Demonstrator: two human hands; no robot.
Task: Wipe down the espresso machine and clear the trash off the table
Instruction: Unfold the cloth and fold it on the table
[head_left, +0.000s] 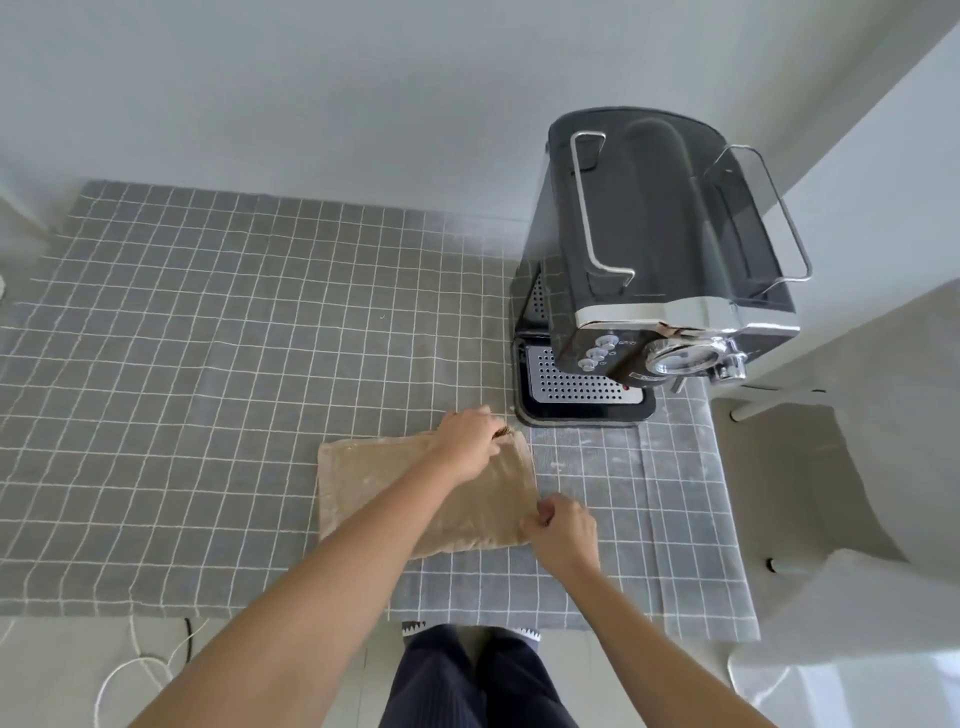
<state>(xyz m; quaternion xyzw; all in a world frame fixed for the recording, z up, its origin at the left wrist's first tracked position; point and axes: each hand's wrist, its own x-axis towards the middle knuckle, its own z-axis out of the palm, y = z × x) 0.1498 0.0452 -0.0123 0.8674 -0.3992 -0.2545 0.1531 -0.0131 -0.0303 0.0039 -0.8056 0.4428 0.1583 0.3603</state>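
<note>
Beige cloth (415, 493) laid flat on counter (208, 364), near espresso machine (654, 260). Far right corner pinched by left hand (467, 441); near right edge pinched by right hand (563, 530).

Just the one view here — a wide-angle cam on the person's head, looking steeply down and forward over the table (156, 364). It sits close enough that both forearms run in from the bottom edge, and the wall fills the top. Edges bend quite a bit — the espresso machine (660, 260) leans at right.
</note>
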